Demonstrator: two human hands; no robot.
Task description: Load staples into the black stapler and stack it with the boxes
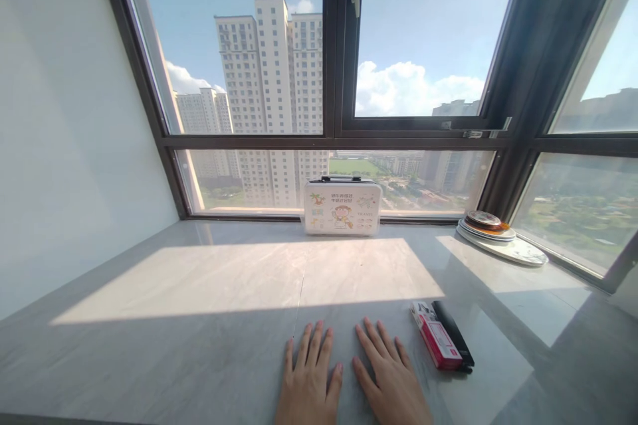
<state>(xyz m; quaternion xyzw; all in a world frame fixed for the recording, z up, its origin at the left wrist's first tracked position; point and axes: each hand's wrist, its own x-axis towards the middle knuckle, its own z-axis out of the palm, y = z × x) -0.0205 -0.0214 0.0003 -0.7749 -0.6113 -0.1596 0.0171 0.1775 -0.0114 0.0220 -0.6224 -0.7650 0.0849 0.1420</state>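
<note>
My left hand (308,377) and my right hand (389,378) lie flat, palms down, side by side on the pale marble sill (199,319) near its front edge. The fingers of both are stretched out and hold nothing. Just right of my right hand lies a small red and white box (435,339), and a black pen-like object (453,333) rests against its far side. Neither hand touches them.
A white illustrated case (343,206) with a black handle stands upright against the window at the back centre. A stack of round plates (493,231) sits at the back right. Dark window frames enclose the sill; a white wall bounds the left.
</note>
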